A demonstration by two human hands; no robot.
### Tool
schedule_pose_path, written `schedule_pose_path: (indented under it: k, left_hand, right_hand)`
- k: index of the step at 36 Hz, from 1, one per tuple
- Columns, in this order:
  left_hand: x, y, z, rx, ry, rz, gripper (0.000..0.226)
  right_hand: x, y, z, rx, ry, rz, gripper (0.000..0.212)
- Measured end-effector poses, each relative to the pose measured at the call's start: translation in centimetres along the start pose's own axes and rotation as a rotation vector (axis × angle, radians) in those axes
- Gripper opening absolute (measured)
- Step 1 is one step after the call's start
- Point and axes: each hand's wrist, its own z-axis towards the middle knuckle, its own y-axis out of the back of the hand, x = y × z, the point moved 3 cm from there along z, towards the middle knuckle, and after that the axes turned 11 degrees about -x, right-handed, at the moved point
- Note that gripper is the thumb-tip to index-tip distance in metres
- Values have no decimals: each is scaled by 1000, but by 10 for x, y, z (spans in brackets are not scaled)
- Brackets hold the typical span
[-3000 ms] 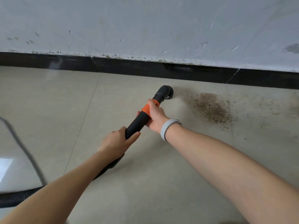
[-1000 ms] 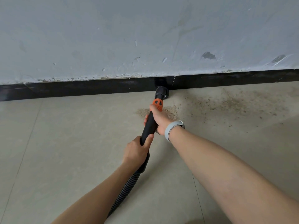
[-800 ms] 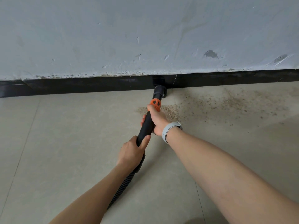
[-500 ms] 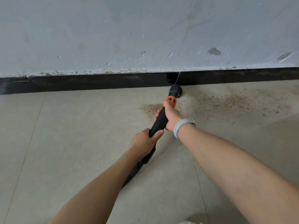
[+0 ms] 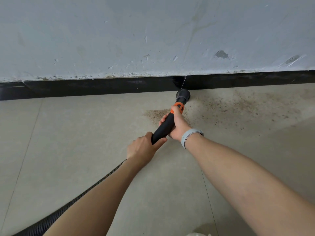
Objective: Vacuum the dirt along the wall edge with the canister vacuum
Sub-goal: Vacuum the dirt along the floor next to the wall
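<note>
Vacuum wand [image 5: 164, 127]: black tube, held low over the floor [image 5: 71, 150], angled up and to the right toward the wall. Orange collar [image 5: 178, 106] sits near its far end. Black round nozzle [image 5: 183, 95] is down on the floor just beside the black baseboard [image 5: 102, 86], at the point where a thin pale seam crosses the baseboard.

Dirt: a denser tan patch [image 5: 156, 114] lies on the floor just left of the wand, partly hidden behind the right hand. A thinner scatter of brown specks [image 5: 238, 108] spreads to the right of the nozzle, along the foot of the baseboard.

Right hand [image 5: 177, 126]: its grip is wrapped around the upper wand, thumb laid along the tube up to the orange collar. A grey wristband [image 5: 189, 136] sits on that wrist.

Left hand [image 5: 143, 149]: its grip is closed around the lower end of the wand, thumb on top, just behind the right hand. The two hands are near each other but apart.

Ribbed black hose [image 5: 56, 217]: runs from under the left forearm down to the lower left edge of the frame, lying on the floor.

Surroundings: pale grey wall [image 5: 153, 34] above the baseboard, scuffed and chipped along its lower edge, with two darker marks toward the right. Floor is beige tile with thin joint lines.
</note>
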Motion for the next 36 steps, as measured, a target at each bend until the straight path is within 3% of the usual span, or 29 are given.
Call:
schedule_pose_path:
  k: [8, 18, 36]
  left_hand:
    - [-4, 2, 15, -1, 0, 50, 54]
    - [11, -6, -13, 20, -8, -55, 47]
    - [31, 25, -42, -37, -39, 12, 52]
  right_hand:
    - [8, -8, 10, 26, 16, 40, 44]
    - [-17, 2, -7, -62, 49, -58, 27]
    - [-43, 1, -46, -41, 0, 27, 31]
